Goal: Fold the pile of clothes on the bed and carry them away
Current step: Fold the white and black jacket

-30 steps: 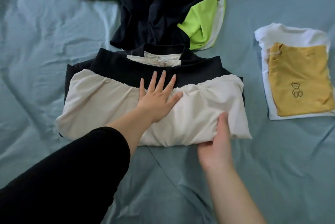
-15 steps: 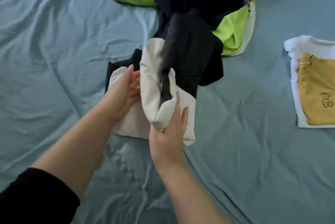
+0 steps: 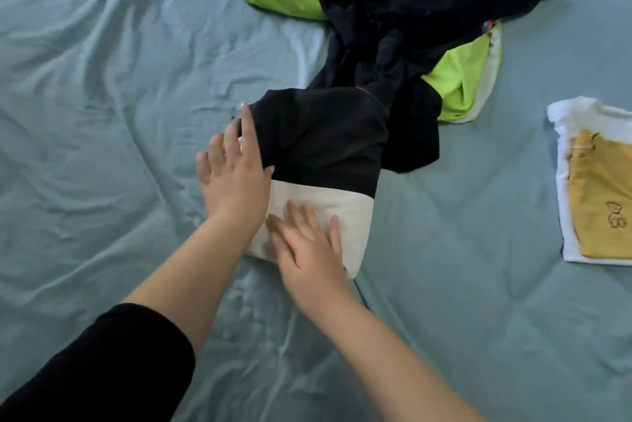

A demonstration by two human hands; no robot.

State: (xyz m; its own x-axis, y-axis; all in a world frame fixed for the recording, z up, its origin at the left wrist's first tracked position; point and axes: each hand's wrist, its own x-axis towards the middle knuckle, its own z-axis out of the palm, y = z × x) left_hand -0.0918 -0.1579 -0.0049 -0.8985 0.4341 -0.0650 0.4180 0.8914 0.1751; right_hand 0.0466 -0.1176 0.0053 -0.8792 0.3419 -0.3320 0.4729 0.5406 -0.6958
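Note:
A black and cream garment (image 3: pixel 325 155) lies folded into a narrow block in the middle of the bed. My left hand (image 3: pixel 236 175) lies flat with straight fingers against the block's left edge. My right hand (image 3: pixel 307 244) presses flat on the cream lower part, fingers spread. Behind the block lies an unfolded pile: a dark navy garment (image 3: pixel 403 11) over a lime green one (image 3: pixel 458 86). At the right edge a folded white shirt (image 3: pixel 564 121) carries a folded yellow top (image 3: pixel 602 196) with a small bear outline.
The wrinkled blue-green bedsheet (image 3: pixel 102 114) covers everything in view. Its left half and near right corner are bare sheet. My left arm wears a black sleeve (image 3: pixel 102 363).
The wide folded garment was lifted at its right side and folded over to the left. It is now a narrow block, and both hands have gone from holding cloth to pressing flat.

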